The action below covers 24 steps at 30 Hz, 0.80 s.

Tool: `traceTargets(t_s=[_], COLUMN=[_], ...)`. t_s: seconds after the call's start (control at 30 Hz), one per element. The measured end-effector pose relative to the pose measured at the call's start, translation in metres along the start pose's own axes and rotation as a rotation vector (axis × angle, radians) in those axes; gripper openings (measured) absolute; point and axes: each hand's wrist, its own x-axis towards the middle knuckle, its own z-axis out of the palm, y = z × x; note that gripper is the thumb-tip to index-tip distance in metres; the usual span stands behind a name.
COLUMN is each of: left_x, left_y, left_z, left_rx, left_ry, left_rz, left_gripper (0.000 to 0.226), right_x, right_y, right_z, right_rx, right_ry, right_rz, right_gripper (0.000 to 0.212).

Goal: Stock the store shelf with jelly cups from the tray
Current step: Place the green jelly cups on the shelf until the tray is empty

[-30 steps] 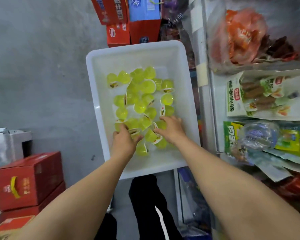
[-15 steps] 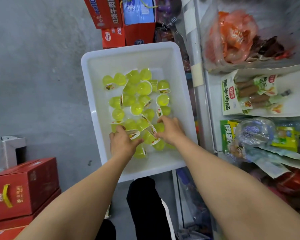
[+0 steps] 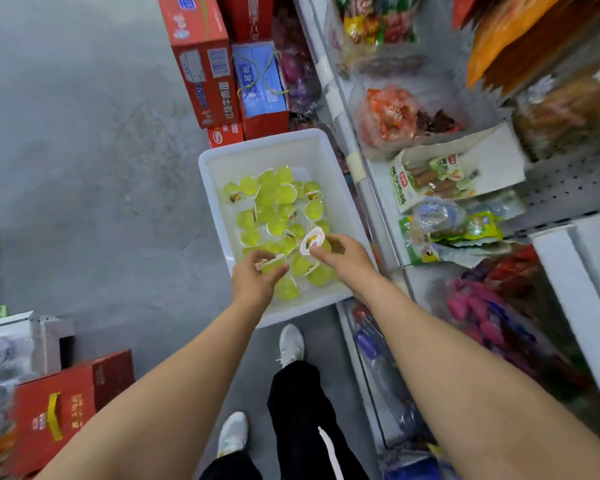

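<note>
A white plastic tray (image 3: 312,143) sits on the floor beside the shelf, holding several yellow-green jelly cups (image 3: 274,202) with white foil lids. Above the tray's near end, my left hand (image 3: 253,282) grips one jelly cup (image 3: 271,263) with its fingers curled round it. Just to the right, my right hand (image 3: 343,258) pinches another jelly cup (image 3: 311,240), its printed lid facing me. Both hands hover slightly above the pile. The store shelf (image 3: 565,188) rises at the right.
The shelf holds snack bags (image 3: 392,116) and a green sausage packet (image 3: 426,181). Red cartons (image 3: 201,64) and a blue box (image 3: 260,81) stand beyond the tray. More red cartons (image 3: 59,407) lie at the lower left. My legs and white shoes (image 3: 291,344) stand on grey concrete floor (image 3: 84,168).
Both hands went from pressing into the pile to lifting, each with a jelly cup. The view has risen and pulled back, showing more shelf and floor.
</note>
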Motion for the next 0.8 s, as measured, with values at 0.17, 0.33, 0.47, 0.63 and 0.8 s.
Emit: traceTargets(t_s=[0.17,0.33,0.47,0.63,0.8], left_x=[-0.076,-0.16,-0.238,-0.337,-0.442], left_y=[0.046,0.098,0.147,0.2,0.236], left_z=[-0.039,-0.07,-0.075,-0.055,-0.015], left_rx=[-0.133,-0.224,-0.299,-0.332,-0.328], left_ry=[-0.051,-0.153,-0.29,-0.507,-0.722], left_rz=[0.158,0.317,0.503,0.721,0.884], left_gripper=[0.025,0.022,0.014,0.016,0.023], right_x=[-0.099,-0.21,-0.303,-0.422,-0.529], right_y=[-0.038,-0.089,-0.125,-0.146,-0.133], right_z=[-0.003,-0.043,-0.089,-0.148,-0.21], right_rx=[0.277,0.438,0.507,0.559,0.569], right_ry=[0.17,0.364,0.552,0.758,1.014], right_rz=[-0.097,-0.237,-0.398,-0.597,-0.695], right_gripper=[0.046,0.047,0.04,0.032,0.037])
